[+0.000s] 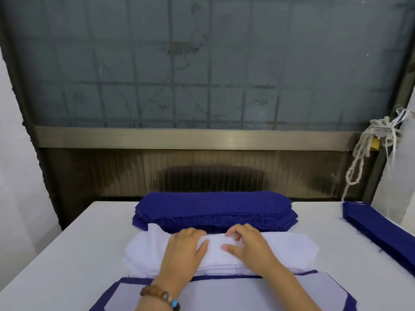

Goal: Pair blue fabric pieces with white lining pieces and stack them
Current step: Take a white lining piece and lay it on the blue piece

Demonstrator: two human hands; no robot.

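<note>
The left hand (186,248) lies flat and relaxed on the white lining stack (143,250) at the middle of the table (67,243), between the blue fabric stack (213,205) at the far edge and the paired pile (224,297) at the near edge. The right hand (251,243) curls its fingers at the lining stack's far rim; whether it has pinched a sheet cannot be determined. Likely fault: thin sheets cling, so two linings may lift together, or the stack may skew.
</note>
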